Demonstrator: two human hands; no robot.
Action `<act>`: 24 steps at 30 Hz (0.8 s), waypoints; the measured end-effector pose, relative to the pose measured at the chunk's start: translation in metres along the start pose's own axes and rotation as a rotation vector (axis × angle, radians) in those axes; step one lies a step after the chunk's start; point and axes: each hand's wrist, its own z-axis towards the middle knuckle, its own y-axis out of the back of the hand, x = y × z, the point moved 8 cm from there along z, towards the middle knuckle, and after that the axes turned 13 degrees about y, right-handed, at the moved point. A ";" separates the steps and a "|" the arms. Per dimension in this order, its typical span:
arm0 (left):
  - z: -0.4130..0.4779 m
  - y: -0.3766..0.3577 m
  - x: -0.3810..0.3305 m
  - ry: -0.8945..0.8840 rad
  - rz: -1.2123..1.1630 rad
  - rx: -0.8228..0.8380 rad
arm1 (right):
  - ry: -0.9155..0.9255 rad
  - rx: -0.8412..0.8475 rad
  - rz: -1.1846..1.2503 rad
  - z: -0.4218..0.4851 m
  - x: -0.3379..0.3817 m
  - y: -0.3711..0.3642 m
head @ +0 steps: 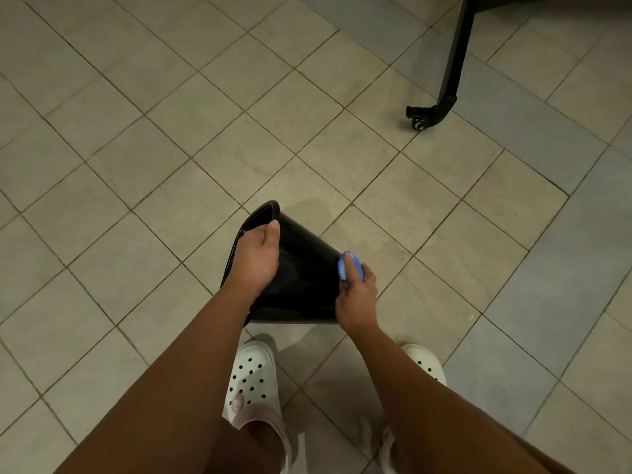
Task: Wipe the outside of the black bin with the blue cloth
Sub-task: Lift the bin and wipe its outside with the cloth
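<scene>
- Black bin [302, 268] lies in the lower middle of the frame, just beyond a pair of white clogs [251, 374] on the tiled floor [136, 138]. It is tipped onto its side, with the mouth toward the upper left and the narrower base end toward the right. Whether it rests on the floor or is held clear of it, I cannot tell.
- Two bare forearms [191, 371] reach in from the bottom edge and close on the bin from either side.
- The left hand [256, 260] grips the rim: its fingers [254, 231] curl over the lip into the mouth, and the thumb lies along the outer wall.
- The right hand [355, 297] is wrapped round the blue cloth [352, 265], which is bunched small and pressed to the wall at the base end.
- The bin's shell is glossy and thin-looking, so it is probably light and fairly stiff. It is likely slick under the cloth and apt to twist away when rubbed.
- The rim looks like the best hold — the folded lip gives curled fingers something to hook. The smooth tapered wall offers none.
- The cloth is soft and will mould to the curve. Bunched this tight, it covers little wall per stroke.
- A black furniture leg [451, 63] ending in a caster [418, 119] stands in the upper right — well apart from the work.
</scene>
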 end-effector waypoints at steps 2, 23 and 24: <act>0.001 0.000 -0.001 -0.009 0.007 0.007 | -0.058 0.010 0.041 -0.004 -0.009 -0.001; 0.010 0.008 0.015 0.129 -0.130 0.103 | -0.247 -0.482 0.181 -0.008 -0.038 0.076; 0.010 0.008 0.014 0.123 -0.135 0.109 | -0.202 -0.538 0.224 -0.004 -0.028 0.082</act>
